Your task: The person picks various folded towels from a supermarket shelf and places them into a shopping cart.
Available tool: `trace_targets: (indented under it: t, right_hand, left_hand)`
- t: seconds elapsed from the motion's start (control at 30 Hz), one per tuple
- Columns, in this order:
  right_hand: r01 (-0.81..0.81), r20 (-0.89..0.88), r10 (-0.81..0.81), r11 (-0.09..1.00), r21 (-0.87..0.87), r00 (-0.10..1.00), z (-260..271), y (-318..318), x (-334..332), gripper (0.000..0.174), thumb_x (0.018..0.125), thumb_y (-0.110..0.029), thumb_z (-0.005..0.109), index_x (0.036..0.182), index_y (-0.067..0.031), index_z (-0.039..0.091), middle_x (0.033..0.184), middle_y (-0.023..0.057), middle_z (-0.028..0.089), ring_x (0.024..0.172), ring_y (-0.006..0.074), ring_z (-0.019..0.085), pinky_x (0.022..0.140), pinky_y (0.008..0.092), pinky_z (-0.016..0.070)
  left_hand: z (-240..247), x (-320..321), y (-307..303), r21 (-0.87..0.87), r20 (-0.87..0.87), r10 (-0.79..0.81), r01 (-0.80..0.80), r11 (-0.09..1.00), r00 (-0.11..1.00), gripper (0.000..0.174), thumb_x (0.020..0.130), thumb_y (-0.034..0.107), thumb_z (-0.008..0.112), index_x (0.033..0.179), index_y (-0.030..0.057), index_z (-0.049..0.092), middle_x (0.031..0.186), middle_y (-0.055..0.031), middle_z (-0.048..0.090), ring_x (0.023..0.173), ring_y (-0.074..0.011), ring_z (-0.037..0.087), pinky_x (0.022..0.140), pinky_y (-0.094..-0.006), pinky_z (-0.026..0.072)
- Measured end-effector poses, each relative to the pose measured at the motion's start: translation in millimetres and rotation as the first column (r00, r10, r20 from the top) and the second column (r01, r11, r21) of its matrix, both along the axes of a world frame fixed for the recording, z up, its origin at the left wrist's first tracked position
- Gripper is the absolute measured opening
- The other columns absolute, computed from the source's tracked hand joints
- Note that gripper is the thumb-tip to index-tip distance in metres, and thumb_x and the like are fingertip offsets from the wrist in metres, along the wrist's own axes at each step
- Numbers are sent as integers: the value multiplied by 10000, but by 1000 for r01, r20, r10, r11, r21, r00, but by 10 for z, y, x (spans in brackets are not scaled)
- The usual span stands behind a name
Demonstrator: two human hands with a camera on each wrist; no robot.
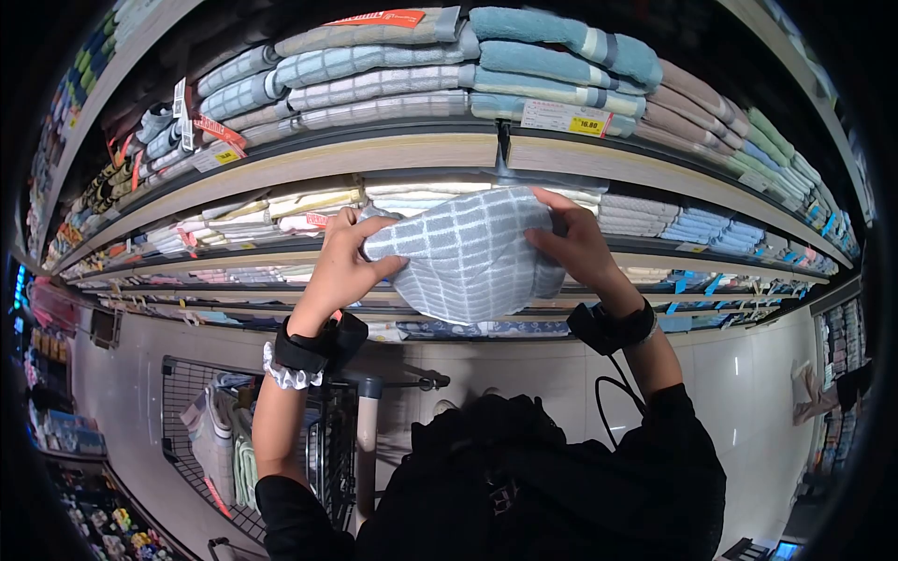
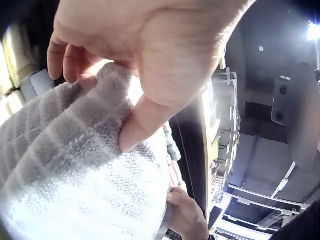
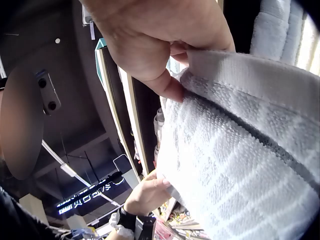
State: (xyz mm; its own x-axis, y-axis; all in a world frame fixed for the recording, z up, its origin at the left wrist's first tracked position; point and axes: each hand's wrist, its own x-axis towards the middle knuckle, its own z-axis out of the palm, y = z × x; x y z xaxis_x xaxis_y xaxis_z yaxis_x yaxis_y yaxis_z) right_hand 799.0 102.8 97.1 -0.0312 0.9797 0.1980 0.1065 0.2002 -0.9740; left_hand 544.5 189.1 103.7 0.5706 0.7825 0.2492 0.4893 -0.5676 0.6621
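Note:
A folded grey-blue towel (image 1: 463, 248) with a white grid is held up in front of the shelves, between both hands. My left hand (image 1: 341, 262) pinches its left end, thumb on the near face and fingers behind. At the upper right edge my right hand (image 1: 575, 243) grips it the same way. Close up in the left wrist view, the left thumb (image 2: 142, 127) presses into the terry towel (image 2: 75, 165). From the right wrist, a smooth hem band and fold show along the towel (image 3: 240, 145), with the right thumb (image 3: 167, 85) near the fold.
Stacks of folded towels fill the upper shelf (image 1: 374, 84), with a price tag (image 1: 566, 119) on its edge. More towel piles (image 1: 645, 215) lie on the shelf below. A wire shopping cart (image 1: 192, 369) holding towels stands at my left on the tiled floor (image 1: 739, 402).

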Motion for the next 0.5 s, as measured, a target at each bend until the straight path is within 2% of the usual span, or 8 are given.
trace_targets:
  t: [0.23,0.27,0.3,0.33,0.37,0.4,0.43,0.5]
  right_hand:
    - [88,57,-90,995,43,994,38,43,53,426,679,-37,541,1076,22,399,940,67,494,825,87,457,713,203,379]
    - [103,55,-109,990,96,993,49,59,55,420,675,-54,548,1065,22,410,943,75,494,835,100,459,725,210,374]
    - [103,55,-109,990,97,992,67,75,63,420,675,-54,548,1065,22,410,943,75,494,835,100,459,725,210,374]
    - [131,96,-147,980,151,984,92,93,72,406,671,-76,551,1044,21,424,950,83,491,857,117,455,748,215,358]
    - [157,135,-186,966,206,973,112,110,77,393,667,-97,554,1023,20,438,957,92,487,880,134,451,771,219,343]
    - [157,135,-187,966,207,973,124,125,75,393,667,-97,554,1023,20,438,957,92,487,880,134,451,771,219,343]
    - [180,101,-201,966,188,974,134,139,69,385,664,-110,554,1009,20,445,962,94,485,893,146,447,785,219,328]
    - [202,68,-216,965,169,974,159,180,78,377,661,-123,554,995,19,451,967,95,482,906,158,442,799,219,314]
  left_hand:
    - [-19,24,77,140,139,-35,16,990,990,355,504,147,684,840,95,581,1004,-120,349,981,-257,291,792,-316,299]
    - [-3,31,83,208,106,-35,12,978,994,285,547,112,665,809,62,567,989,-99,423,940,-212,380,754,-286,335]
    - [30,38,91,209,107,-35,12,978,994,285,547,112,665,809,62,567,989,-99,423,940,-212,380,754,-286,335]
    - [108,54,85,-183,218,-46,87,979,975,262,579,83,636,826,47,556,915,-70,462,880,-170,427,742,-259,348]
    - [154,73,87,-535,322,-11,192,823,947,240,612,54,607,842,31,544,841,-41,502,821,-127,474,730,-232,361]
    - [141,92,107,-460,375,-36,220,860,926,227,651,43,567,873,34,519,712,2,525,692,-92,507,673,-204,381]
    - [146,114,125,-459,376,-37,220,860,926,227,651,43,567,873,34,519,712,2,525,692,-92,507,673,-204,381]
    - [164,154,170,-604,560,121,304,737,820,196,652,25,573,837,26,508,741,-16,539,670,-90,507,633,-210,395]
